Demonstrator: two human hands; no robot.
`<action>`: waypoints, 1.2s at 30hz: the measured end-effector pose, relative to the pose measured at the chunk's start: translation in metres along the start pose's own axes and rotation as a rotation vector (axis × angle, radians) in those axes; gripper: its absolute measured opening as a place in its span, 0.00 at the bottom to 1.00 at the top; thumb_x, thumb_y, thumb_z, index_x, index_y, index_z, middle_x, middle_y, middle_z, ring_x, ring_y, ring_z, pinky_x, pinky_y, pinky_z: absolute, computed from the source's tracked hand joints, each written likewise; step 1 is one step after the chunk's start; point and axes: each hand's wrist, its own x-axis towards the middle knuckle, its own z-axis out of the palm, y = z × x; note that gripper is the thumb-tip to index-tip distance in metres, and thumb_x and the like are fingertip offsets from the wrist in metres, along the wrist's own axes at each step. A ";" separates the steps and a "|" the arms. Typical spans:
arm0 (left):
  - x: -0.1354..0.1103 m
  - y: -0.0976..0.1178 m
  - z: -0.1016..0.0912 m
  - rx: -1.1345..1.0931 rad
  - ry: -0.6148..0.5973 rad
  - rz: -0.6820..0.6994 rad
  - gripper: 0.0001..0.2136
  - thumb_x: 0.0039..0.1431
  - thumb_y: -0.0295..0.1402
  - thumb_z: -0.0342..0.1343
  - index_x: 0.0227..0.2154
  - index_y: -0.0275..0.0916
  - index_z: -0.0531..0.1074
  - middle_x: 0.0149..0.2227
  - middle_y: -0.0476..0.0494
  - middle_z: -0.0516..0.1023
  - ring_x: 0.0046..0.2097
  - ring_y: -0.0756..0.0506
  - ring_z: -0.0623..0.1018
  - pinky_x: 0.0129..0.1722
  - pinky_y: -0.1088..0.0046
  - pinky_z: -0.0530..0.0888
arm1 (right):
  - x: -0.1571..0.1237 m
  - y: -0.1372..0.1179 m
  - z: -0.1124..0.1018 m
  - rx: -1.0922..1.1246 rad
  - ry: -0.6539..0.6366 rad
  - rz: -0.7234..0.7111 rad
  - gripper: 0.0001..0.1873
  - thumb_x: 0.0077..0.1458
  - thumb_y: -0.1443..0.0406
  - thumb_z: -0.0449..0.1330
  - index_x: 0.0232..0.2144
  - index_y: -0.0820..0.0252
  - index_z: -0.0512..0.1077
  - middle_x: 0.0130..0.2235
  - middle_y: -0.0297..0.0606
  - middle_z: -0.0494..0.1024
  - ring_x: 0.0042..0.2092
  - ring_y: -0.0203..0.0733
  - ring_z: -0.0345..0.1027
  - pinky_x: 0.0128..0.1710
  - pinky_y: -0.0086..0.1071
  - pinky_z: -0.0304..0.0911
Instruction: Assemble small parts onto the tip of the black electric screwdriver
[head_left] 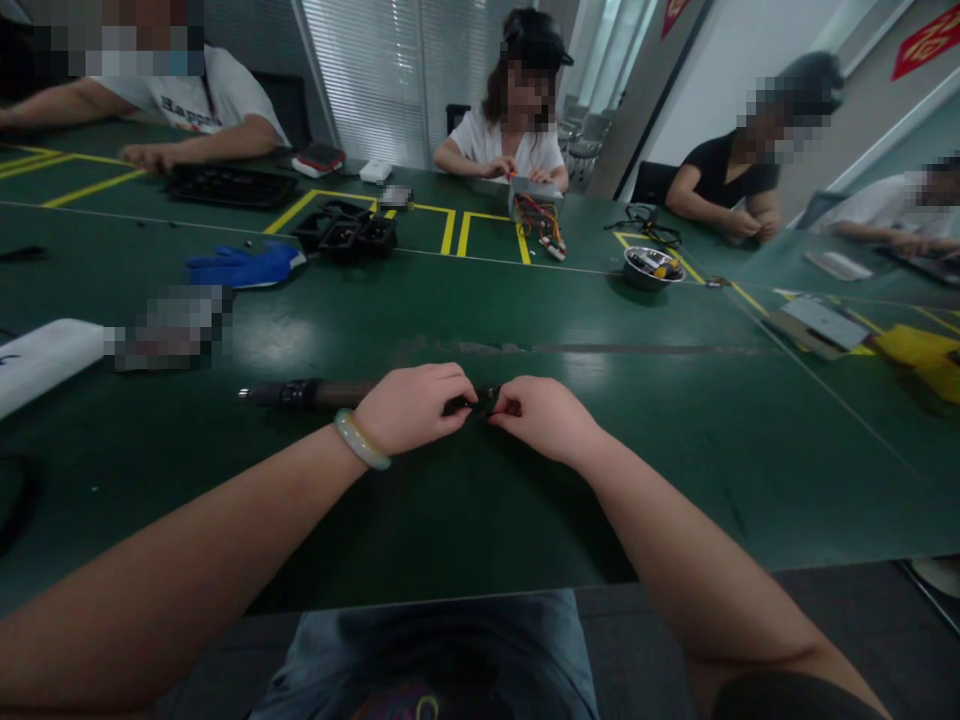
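Crosswise — dark tool, metal tip leftward, beside the left hand.

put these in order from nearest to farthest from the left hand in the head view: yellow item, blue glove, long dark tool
From the left hand:
1. Long dark tool, right by the hand, extending left
2. Blue glove, farther up the table, left
3. Yellow item, at the far right
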 end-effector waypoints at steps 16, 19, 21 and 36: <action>0.000 0.000 0.002 -0.059 0.006 -0.014 0.08 0.59 0.31 0.55 0.42 0.40 0.73 0.42 0.46 0.74 0.45 0.45 0.74 0.47 0.68 0.72 | 0.006 -0.007 0.014 -0.014 0.062 -0.009 0.04 0.56 0.64 0.62 0.29 0.57 0.73 0.32 0.33 0.72 0.33 0.34 0.63 0.32 0.28 0.53; 0.000 0.001 0.001 -0.062 -0.005 -0.009 0.08 0.59 0.30 0.55 0.41 0.40 0.73 0.42 0.45 0.74 0.45 0.45 0.74 0.47 0.69 0.72 | 0.006 -0.006 0.015 -0.004 0.071 -0.026 0.04 0.56 0.64 0.62 0.29 0.56 0.74 0.33 0.33 0.73 0.34 0.34 0.64 0.33 0.28 0.54; 0.000 0.001 0.001 -0.057 -0.010 -0.007 0.08 0.59 0.30 0.55 0.41 0.39 0.73 0.42 0.45 0.74 0.45 0.45 0.74 0.47 0.69 0.72 | 0.007 -0.006 0.015 0.005 0.081 -0.035 0.04 0.56 0.64 0.63 0.29 0.56 0.75 0.32 0.32 0.73 0.34 0.34 0.64 0.33 0.28 0.55; 0.001 0.002 0.003 -0.030 0.018 -0.037 0.07 0.61 0.34 0.54 0.40 0.39 0.74 0.41 0.45 0.74 0.44 0.45 0.75 0.42 0.69 0.71 | 0.006 -0.006 0.017 0.242 0.051 0.132 0.10 0.55 0.58 0.62 0.28 0.57 0.76 0.29 0.32 0.76 0.29 0.33 0.67 0.29 0.28 0.56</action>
